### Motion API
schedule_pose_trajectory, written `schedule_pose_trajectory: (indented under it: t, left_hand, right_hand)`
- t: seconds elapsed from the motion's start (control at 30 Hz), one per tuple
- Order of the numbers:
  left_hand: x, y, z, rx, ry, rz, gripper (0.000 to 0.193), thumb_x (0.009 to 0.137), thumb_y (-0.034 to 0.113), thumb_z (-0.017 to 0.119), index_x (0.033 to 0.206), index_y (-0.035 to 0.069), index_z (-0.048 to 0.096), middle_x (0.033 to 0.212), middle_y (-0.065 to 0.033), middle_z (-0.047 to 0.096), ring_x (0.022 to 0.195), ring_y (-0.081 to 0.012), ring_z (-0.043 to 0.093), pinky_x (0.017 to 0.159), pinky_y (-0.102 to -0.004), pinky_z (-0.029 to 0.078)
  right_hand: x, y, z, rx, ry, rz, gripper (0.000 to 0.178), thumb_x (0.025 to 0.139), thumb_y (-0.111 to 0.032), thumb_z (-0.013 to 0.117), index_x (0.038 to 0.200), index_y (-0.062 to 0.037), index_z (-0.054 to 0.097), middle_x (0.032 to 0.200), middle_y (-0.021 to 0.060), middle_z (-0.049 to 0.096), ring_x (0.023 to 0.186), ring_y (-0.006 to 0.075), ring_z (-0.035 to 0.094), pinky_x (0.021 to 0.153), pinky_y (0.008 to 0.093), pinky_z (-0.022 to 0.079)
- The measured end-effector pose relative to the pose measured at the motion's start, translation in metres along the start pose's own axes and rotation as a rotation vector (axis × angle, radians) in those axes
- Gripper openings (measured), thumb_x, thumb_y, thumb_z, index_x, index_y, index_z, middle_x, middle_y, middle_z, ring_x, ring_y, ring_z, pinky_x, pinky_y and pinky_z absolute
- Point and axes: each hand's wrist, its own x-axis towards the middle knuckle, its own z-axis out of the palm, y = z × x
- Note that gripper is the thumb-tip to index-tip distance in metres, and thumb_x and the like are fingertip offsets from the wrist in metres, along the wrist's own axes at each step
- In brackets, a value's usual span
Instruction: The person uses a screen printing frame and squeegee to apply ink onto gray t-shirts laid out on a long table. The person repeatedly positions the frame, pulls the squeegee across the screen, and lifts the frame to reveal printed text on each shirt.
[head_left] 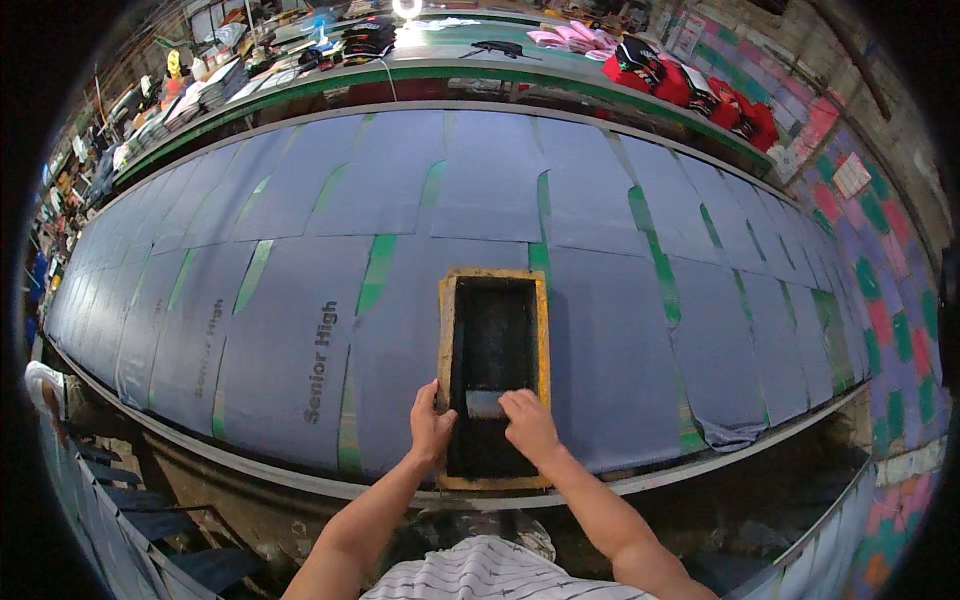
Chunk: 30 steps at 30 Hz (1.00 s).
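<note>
A narrow wooden screen-printing frame with yellow-stained edges and a dark, ink-covered mesh lies flat on a grey-blue cloth panel. My left hand is closed round the frame's left side, toward its near end. Inside the frame, my right hand grips the right end of a small pale squeegee, which lies across the mesh. To the left, another cloth panel carries dark printed lettering, and fainter lettering shows on panels further left. The frame hides the cloth beneath it.
Rows of cloth panels cover the long table, whose green surface shows through gaps. Its metal near edge runs before me. Beyond stands a second table with red garments, pink cloth and dark stacks. A patchwork-painted wall rises at right.
</note>
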Motion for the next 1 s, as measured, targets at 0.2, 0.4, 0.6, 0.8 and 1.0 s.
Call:
schedule_pose_trajectory:
  t: [0.2, 0.4, 0.6, 0.8, 1.0]
  left_hand:
    - [-0.002, -0.002, 0.003, -0.046, 0.007, -0.068, 0.065, 0.072, -0.001, 0.069, 0.136, -0.002, 0.056, 0.127, -0.0207, 0.061, 0.12, -0.039, 0.061, 0.104, -0.0415, 0.049]
    - [-0.002, 0.016, -0.001, 0.014, 0.01, -0.04, 0.065, 0.073, 0.001, 0.069, 0.136, -0.002, 0.056, 0.128, -0.0205, 0.061, 0.119, -0.0385, 0.061, 0.103, -0.0413, 0.049]
    - [0.0, 0.009, -0.006, -0.005, -0.004, -0.095, 0.065, 0.073, 0.004, 0.069, 0.136, -0.003, 0.056, 0.129, -0.0208, 0.061, 0.119, -0.0389, 0.061, 0.102, -0.0418, 0.05]
    - [0.002, 0.008, 0.001, -0.022, 0.01, -0.053, 0.066, 0.072, 0.002, 0.069, 0.136, -0.003, 0.056, 0.128, -0.0208, 0.061, 0.119, -0.0397, 0.061, 0.103, -0.0421, 0.05]
    - [-0.001, 0.015, -0.004, -0.01, 0.014, -0.065, 0.064, 0.072, 0.0, 0.069, 0.135, -0.003, 0.056, 0.127, -0.0206, 0.061, 0.119, -0.0393, 0.061, 0.104, -0.042, 0.049]
  right_hand:
    - [0.091, 0.076, 0.027, -0.027, 0.058, -0.05, 0.04, 0.069, 0.005, 0.065, 0.108, -0.0003, 0.067, 0.111, 0.013, 0.069, 0.11, 0.0339, 0.063, 0.097, 0.044, 0.053]
    - [0.153, 0.118, 0.031, -0.041, 0.073, -0.045, 0.036, 0.071, 0.005, 0.065, 0.106, -0.0011, 0.067, 0.111, 0.0138, 0.069, 0.109, 0.0353, 0.062, 0.095, 0.0443, 0.053]
    - [0.188, 0.116, 0.009, 0.084, -0.026, 0.01, 0.022, 0.078, 0.004, 0.067, 0.099, -0.0004, 0.069, 0.102, 0.0169, 0.071, 0.104, 0.0372, 0.065, 0.091, 0.047, 0.053]
    - [0.21, 0.142, 0.012, 0.001, -0.06, 0.054, 0.017, 0.081, 0.0, 0.066, 0.097, -0.0016, 0.07, 0.102, 0.0171, 0.071, 0.105, 0.0377, 0.065, 0.091, 0.0477, 0.053]
    - [0.169, 0.106, 0.006, 0.029, -0.181, 0.064, 0.016, 0.078, 0.0, 0.065, 0.093, -0.001, 0.068, 0.097, 0.0167, 0.07, 0.098, 0.0381, 0.063, 0.089, 0.0483, 0.052]
